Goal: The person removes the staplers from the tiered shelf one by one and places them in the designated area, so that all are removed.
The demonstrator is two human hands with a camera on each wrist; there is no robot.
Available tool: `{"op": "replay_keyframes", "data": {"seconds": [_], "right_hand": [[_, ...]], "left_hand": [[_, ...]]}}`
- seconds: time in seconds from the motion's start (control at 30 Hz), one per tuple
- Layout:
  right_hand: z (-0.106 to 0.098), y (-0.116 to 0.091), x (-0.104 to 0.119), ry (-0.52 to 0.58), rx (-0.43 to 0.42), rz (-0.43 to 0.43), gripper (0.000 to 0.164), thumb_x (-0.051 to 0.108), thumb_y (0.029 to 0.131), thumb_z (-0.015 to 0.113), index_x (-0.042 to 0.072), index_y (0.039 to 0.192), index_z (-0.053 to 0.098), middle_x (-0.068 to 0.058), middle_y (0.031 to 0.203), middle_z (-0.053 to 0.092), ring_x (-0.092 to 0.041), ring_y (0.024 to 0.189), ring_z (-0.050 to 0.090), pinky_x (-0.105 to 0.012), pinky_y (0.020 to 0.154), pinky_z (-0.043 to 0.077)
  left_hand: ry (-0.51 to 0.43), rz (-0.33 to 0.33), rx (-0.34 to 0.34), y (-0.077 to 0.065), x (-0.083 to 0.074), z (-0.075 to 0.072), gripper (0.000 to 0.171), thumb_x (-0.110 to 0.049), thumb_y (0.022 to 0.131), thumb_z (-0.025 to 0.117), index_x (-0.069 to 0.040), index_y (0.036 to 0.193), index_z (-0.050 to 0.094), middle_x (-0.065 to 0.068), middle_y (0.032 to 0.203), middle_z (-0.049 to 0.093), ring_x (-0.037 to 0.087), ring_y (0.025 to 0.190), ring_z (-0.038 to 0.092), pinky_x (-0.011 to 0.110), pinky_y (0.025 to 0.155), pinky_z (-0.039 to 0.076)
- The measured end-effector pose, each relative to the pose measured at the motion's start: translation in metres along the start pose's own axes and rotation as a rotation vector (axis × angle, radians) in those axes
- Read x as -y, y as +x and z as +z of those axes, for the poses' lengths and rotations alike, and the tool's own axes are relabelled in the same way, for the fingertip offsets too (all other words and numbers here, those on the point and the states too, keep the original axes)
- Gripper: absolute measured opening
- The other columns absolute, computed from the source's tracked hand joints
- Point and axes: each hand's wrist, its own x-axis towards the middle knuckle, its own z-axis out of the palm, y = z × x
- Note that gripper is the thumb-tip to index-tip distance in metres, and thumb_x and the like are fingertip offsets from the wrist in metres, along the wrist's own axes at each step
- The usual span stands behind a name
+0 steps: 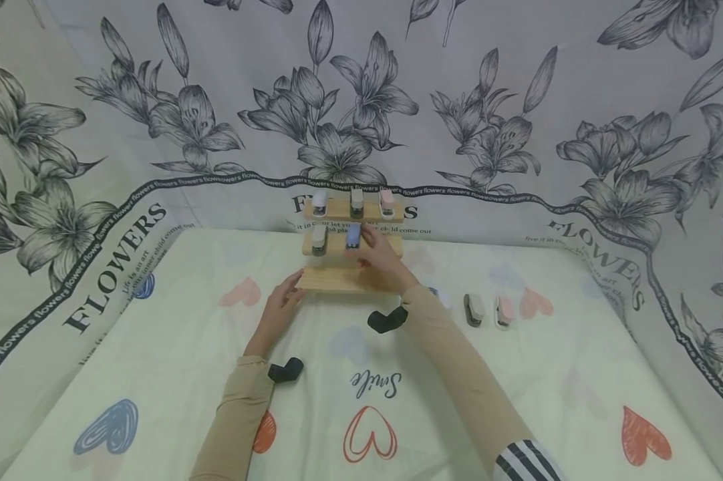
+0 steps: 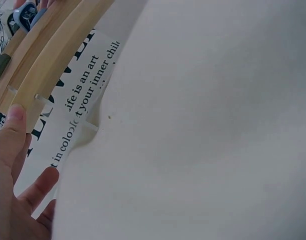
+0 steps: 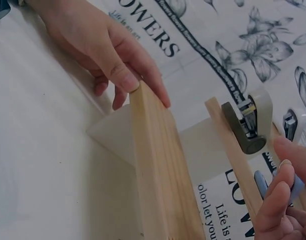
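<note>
Fingers pinching, right hand [image 1: 384,256] holds a blue stapler [image 1: 353,236], left hand [image 1: 280,306] a wooden rack [image 1: 346,280] (cloth [image 1: 328,414] reads "Smile").

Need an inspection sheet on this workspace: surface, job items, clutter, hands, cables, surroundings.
Surface: pale cloth printed with hearts and "Smile".
Job items: three-tier wooden rack; top tier has a white stapler, gray stapler and pink stapler; middle tier has a second gray stapler and a blue stapler. Another gray one and pink one lie on the cloth, right of the rack.
Clutter: blue-and-white item mostly hidden by the right sleeve; can't identify.
Left hand: grips the bottom tier's left end.
Right hand: holds the blue stapler.
Cables: nothing seen.
Surroundings: floral backdrop lettered "FLOWERS".
</note>
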Motion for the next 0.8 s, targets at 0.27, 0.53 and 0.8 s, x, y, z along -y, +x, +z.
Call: {"op": "replay_keyframes", "data": {"seconds": [0.27, 0.53, 0.8], "right_hand": [[0.0018, 0.0030, -0.0048, 0.074, -0.055, -0.015, 0.079, 0.016, 0.080, 0.068, 0.013, 0.143, 0.020, -0.004, 0.143, 0.028, -0.011, 0.049, 0.047, -0.022, 0.050, 0.043], [0.0059, -0.0005, -0.0070, 0.136, -0.112, -0.048, 0.071, 0.008, 0.078, 0.070, 0.011, 0.139, 0.034, -0.006, 0.137, 0.038, -0.009, 0.045, 0.046, -0.020, 0.045, 0.042], [0.0061, -0.0002, -0.0077, 0.183, -0.119, -0.049, 0.070, 0.006, 0.077, 0.070, 0.009, 0.137, 0.035, -0.009, 0.138, 0.037, -0.009, 0.046, 0.047, -0.019, 0.045, 0.042]], "left_hand": [[-0.003, 0.013, 0.003, 0.0015, 0.0014, 0.0003, 0.051, -0.039, 0.093, 0.045, -0.017, 0.138, 0.036, 0.011, 0.137, 0.037, 0.029, 0.109, 0.042, 0.047, 0.087, 0.037], [0.027, 0.015, -0.007, 0.0003, 0.0019, 0.0028, 0.051, -0.039, 0.093, 0.045, -0.016, 0.138, 0.035, 0.011, 0.137, 0.038, 0.028, 0.108, 0.043, 0.047, 0.087, 0.037], [0.024, -0.004, 0.006, 0.0005, 0.0001, 0.0016, 0.052, -0.040, 0.093, 0.044, -0.018, 0.139, 0.034, 0.009, 0.138, 0.037, 0.029, 0.108, 0.043, 0.049, 0.086, 0.037]]}}
